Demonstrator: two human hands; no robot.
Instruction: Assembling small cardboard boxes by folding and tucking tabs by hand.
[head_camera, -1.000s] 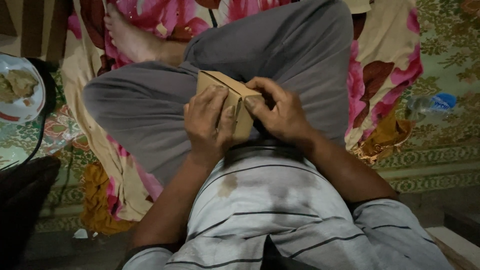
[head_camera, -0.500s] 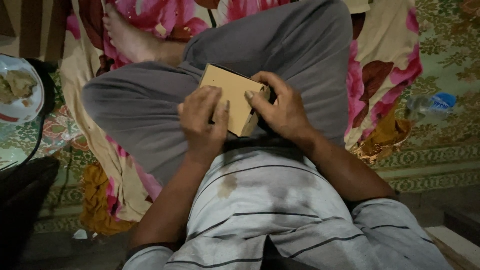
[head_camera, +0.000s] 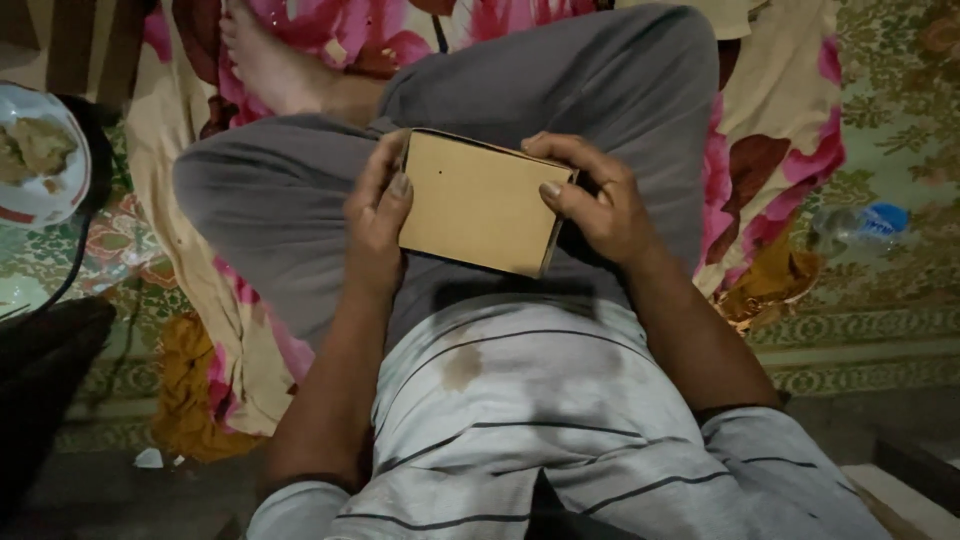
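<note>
Mid-frame, your left hand (head_camera: 375, 215) & right hand (head_camera: 600, 205) both grip cardboard box (head_camera: 478, 203); keep thumbs flat, prob. a flap edge.

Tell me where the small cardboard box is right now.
In the head view, the cardboard box sits centre frame above the lap in grey trousers, gripped between the left hand and right hand.

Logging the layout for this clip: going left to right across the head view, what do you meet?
White plate of food → left hand → flat brown cardboard box → right hand → clear plastic bottle with blue cap lying on the patterned mat.
</note>
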